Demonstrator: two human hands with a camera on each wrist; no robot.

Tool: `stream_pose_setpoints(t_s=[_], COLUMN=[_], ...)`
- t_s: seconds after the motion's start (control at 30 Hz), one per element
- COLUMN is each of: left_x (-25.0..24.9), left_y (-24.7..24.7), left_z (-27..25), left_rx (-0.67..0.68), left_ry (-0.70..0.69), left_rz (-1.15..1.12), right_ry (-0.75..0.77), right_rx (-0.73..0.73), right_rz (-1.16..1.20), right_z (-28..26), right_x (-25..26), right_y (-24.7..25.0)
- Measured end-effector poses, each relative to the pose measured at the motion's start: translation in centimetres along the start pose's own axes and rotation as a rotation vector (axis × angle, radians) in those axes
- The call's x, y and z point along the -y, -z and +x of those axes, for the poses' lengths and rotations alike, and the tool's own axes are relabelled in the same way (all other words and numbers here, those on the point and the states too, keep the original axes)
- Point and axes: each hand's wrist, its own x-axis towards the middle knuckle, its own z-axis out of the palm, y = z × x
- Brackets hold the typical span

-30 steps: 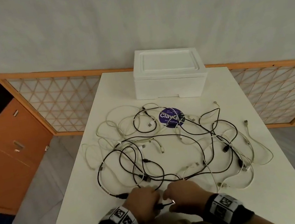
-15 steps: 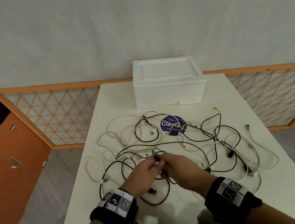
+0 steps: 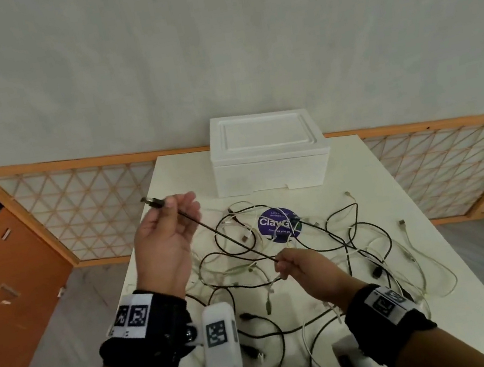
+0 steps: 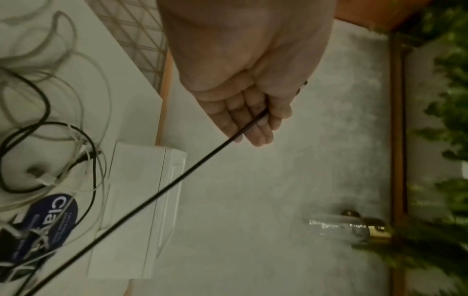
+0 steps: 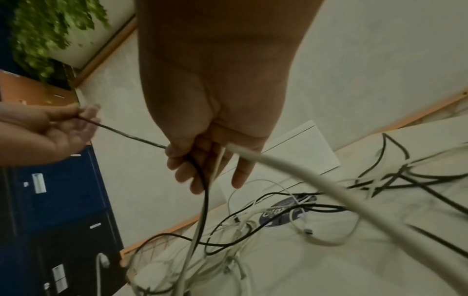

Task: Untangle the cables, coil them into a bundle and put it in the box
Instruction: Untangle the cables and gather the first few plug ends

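A tangle of black and white cables (image 3: 310, 255) sprawls across the white table (image 3: 465, 303). My left hand (image 3: 172, 214) is raised over the table's left side and pinches a black cable (image 3: 227, 237) just behind its plug (image 3: 152, 202). The cable runs taut down to my right hand (image 3: 286, 264), which grips it together with a white cable (image 5: 291, 166) just above the pile. In the left wrist view the black cable (image 4: 177, 180) leaves my fingers (image 4: 255, 128) as a straight line. The white foam box (image 3: 268, 156) stands shut at the far edge.
A round purple sticker (image 3: 278, 225) lies under the cables near the box. An orange-framed lattice screen (image 3: 79, 213) runs behind the table, and an orange cabinet (image 3: 4, 284) stands to the left. Loose cable ends and plugs (image 3: 256, 350) lie near the front edge.
Both hands rose from the pile. The left hand lifted the black plug end up and left, pulling the cable taut, while the right hand slid right along it.
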Motion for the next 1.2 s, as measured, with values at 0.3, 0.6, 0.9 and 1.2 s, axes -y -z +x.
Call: stream_pose_setpoints(t_s=[0.3,0.6,0.9,1.2], left_x=[2.9,2.5,2.5,6.1], left_y=[-0.6,-3.6,-3.1,0.8], left_z=[-0.9,-1.8,-0.9,0.1], left_rx=[0.279,0.325,0.463,0.723], left_ry=[0.134,0.165,0.091,-0.073], left_rz=[0.574,0.493,0.483,0.996], right_ry=[0.281,0.247,0.224,0.262], right_rx=[-0.213,-0.353,-0.216,-0.38], right_rz=[0.012,0.459,0.228,0.22], right_z=[2.2,2.0,1.6,0.5], right_x=[5.1,8.5,7.8,8.8], right_y=[3.3,4.6,3.5,4.8])
